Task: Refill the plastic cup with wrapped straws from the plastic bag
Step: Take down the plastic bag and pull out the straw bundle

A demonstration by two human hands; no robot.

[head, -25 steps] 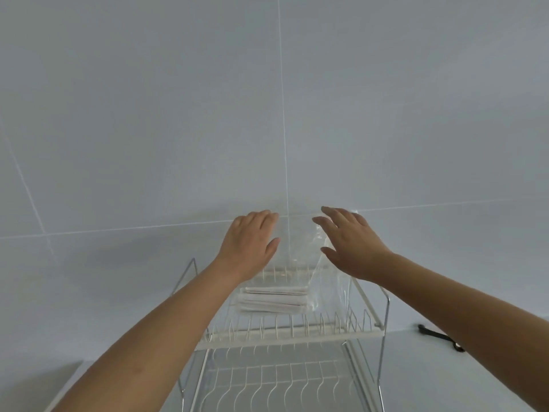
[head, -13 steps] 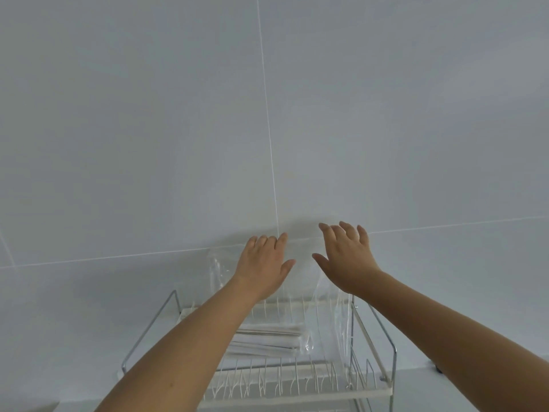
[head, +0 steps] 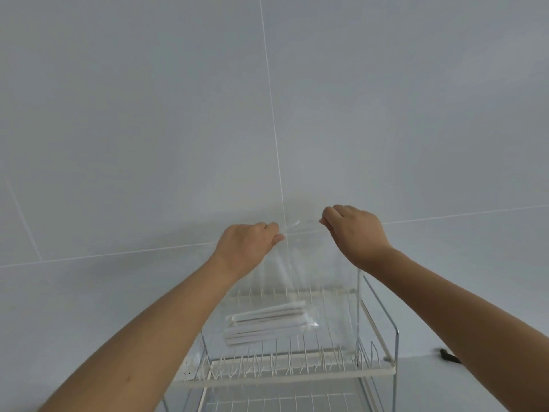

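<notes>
Clear plastic bag (head: 309, 263) (wrapped straws (head: 267, 322) inside)

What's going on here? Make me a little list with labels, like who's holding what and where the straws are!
left hand: pinched shut on the top edge of the plastic bag
right hand: pinched shut on the same top edge, further right
plastic bag: clear, held up by both hands above the rack
wrapped straws: a white bundle lying at the bottom of the bag
dish rack: white wire, two tiers, under the bag
plastic cup: not in view
wall: grey tiles behind everything
</notes>
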